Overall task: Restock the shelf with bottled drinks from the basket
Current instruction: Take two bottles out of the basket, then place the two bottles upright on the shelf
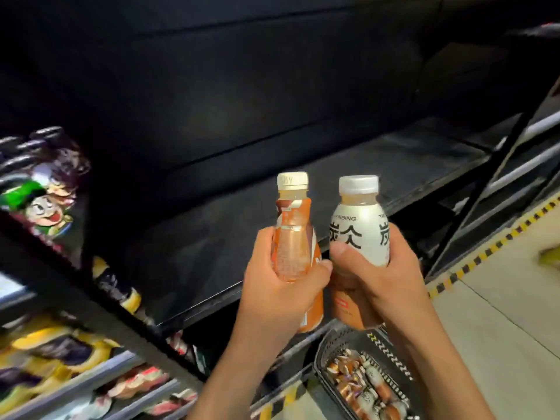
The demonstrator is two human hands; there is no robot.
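two bottles in hand, shelf not yet stocked

the orange bottle sits upright in the left hand, whose fingers wrap round its lower body. just to its right, the white bottle stands upright in the right hand, which grips it the same way, thumb across the label. the two bottles are side by side, nearly touching, and the thumbs meet between them. both caps are on. both bottles are held in the air over the near edge of the shelf; neither rests on it.

the dark shelf board runs from near left to far right behind the bottles, and no bottle shows standing on the part in view. so the restock looks to be at an early stage: this pair is lifted but not placed.

below the hands, near right, the basket sits on the floor and has more bottles lying in it, so plenty seems left to move.

to the far left and below, neighbouring shelves carry snack packs, blurred. yellow-and-black tape runs along the floor by the shelf foot.
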